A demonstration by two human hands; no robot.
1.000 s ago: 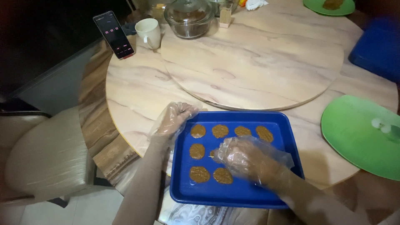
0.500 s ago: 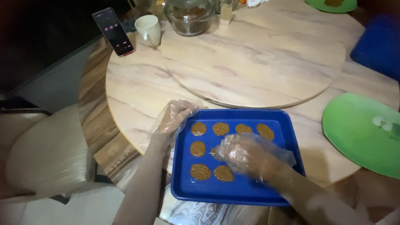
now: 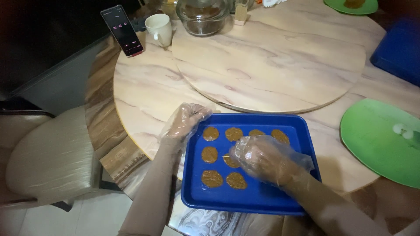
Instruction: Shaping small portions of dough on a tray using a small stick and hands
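Observation:
A blue tray point(image 3: 262, 199) lies at the near edge of the round marble table and carries several flat brown patties point(image 3: 212, 178). My left hand point(image 3: 183, 123), in a clear plastic glove, rests on the tray's upper left corner, next to a patty point(image 3: 211, 133). My right hand point(image 3: 262, 158), also gloved, hovers low over the tray's middle with fingers curled over a partly hidden patty point(image 3: 229, 161). Whether it pinches that patty is unclear.
A round turntable point(image 3: 271, 61) fills the table's centre. A phone point(image 3: 122, 29), a white cup point(image 3: 159, 29) and a glass bowl point(image 3: 202, 16) stand at the back left. A green plate point(image 3: 380, 140) lies right, a blue box point(image 3: 400, 50) beyond. A beige chair point(image 3: 48, 157) stands left.
The view has shifted slightly. My right hand stays over the tray's middle and my left hand stays on the tray's corner; the patties have not moved.

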